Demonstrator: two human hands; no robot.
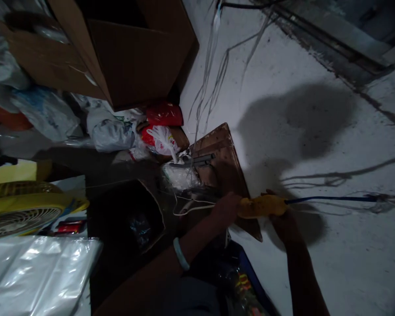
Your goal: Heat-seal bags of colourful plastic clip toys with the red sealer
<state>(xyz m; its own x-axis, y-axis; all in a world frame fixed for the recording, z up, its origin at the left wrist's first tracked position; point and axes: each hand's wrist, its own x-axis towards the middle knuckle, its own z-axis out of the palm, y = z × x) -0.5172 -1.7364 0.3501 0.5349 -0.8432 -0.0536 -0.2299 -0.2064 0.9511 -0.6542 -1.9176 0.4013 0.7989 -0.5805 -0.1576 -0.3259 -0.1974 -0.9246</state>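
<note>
Low in the middle of the view, your two hands meet on a yellow object [262, 206] that lies level between them, just above the pale floor [316, 272]. Your left hand [226, 209] closes on its left end, and your right hand [285, 221] cups it from below at its right end; the fingers [269, 193] of that hand curl over the top of it. Both hands are dark against the light, so you cannot tell exactly how the left fingers lie, only that they wrap the object. A blue cord [332, 199] runs from the right end of the yellow object off to the right edge of the view. A pale band [181, 253] sits on your left wrist.

Just behind your hands a brown board [224, 162] lies tilted on the floor, with a grey bar [197, 160] across its far left part and a thin white wire [191, 206] looping near its left edge. Farther left lie white plastic bags [112, 131] and a red bag [164, 115], below a big open cardboard box [131, 61] at the far left. At the near left edge is a yellow fan [23, 206], and clear plastic sheeting [36, 272] lies in front of it. Your shadow [303, 118] falls across the floor to the right of the board.
</note>
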